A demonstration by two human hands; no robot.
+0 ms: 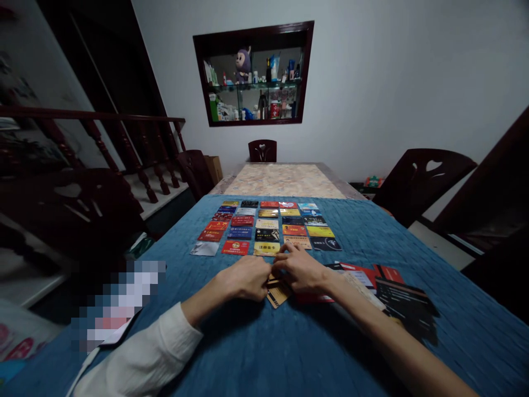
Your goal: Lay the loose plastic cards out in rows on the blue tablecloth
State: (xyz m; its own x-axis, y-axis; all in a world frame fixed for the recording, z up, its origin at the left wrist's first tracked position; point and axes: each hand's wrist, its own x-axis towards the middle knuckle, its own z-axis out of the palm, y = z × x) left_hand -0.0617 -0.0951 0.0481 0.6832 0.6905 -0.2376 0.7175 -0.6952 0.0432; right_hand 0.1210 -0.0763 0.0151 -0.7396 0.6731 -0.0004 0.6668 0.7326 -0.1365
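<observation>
Both hands meet over a gold card with a dark stripe, just in front of the card rows. My left hand is closed, its fingers pinching the card's left side. My right hand has its fingers bent down onto the same card from the right, and they hide its upper part. Beyond the hands lie several columns of overlapping cards, among them a yellow card, a red card, a silver card and a dark blue card. Under the right forearm, loose cards lie scattered, including a black card and a red card.
A blue cloth covers the near part of the table. A blurred-out flat device with a white cable lies at the left edge. Dark wooden chairs stand around, one at the right and one at the far end.
</observation>
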